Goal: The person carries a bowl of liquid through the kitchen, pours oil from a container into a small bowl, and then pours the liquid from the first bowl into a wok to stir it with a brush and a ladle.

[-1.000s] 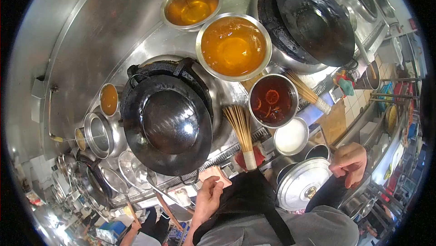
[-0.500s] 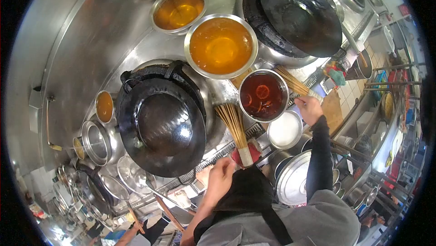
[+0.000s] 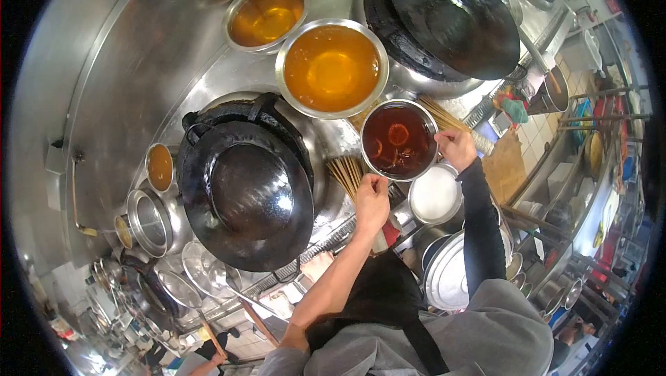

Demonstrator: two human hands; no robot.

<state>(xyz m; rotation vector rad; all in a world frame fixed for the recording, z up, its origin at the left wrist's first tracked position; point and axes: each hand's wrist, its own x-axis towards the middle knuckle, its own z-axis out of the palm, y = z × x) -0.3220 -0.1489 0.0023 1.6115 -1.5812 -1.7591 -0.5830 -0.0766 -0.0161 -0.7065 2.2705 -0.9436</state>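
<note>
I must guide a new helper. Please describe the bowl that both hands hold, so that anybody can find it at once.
Start at the big black wok at the centre. Right of it, below the large bowl of orange liquid, a smaller steel bowl is held by the left hand and right hand. Only it holds dark red-brown liquid with round slices.

I see my left hand (image 3: 372, 200) with its fingertips on the near rim of the steel bowl (image 3: 399, 140) of dark red liquid, though I cannot tell whether it grips. My right hand (image 3: 454, 147) clasps the far rim. A bamboo wok brush (image 3: 347, 171) lies under my left hand, just beside the black wok (image 3: 250, 192).
</note>
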